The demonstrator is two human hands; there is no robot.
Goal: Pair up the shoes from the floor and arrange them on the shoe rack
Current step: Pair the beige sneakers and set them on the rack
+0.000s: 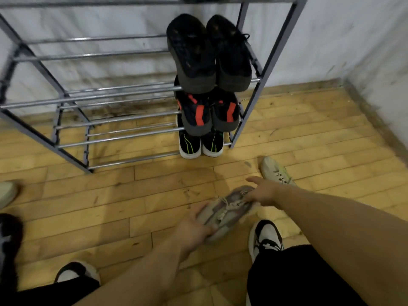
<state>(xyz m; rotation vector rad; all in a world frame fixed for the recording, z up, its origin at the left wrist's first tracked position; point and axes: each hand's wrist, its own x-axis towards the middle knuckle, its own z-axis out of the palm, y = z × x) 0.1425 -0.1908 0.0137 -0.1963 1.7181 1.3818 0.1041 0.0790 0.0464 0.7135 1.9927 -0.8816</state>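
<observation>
Nearest, at the bottom of the frame, my black trousers [298, 279] hide most of my feet: a black-and-white trainer [265, 239] shows at lower right, and only a toe cap [75, 273] at lower left. Just beyond, my left hand [194, 226] grips one end of a blurred grey-and-pink sneaker [227, 208], held low over the wooden floor [154, 195]. My right hand [265, 191] touches its other end, thumb stuck out; I cannot tell whether those fingers curl round it. A pale shoe [276, 171] lies partly behind that hand. At the left edge, a dark shoe [8, 235] and a light shoe [6, 193] are cut off. Farther up stands the shoe rack [132, 91]. At its right end sit a green-lined pair [201, 144] lowest, a red-striped pair [207, 111] above, and a black pair [207, 54] higher. The top shelf is cropped.
</observation>
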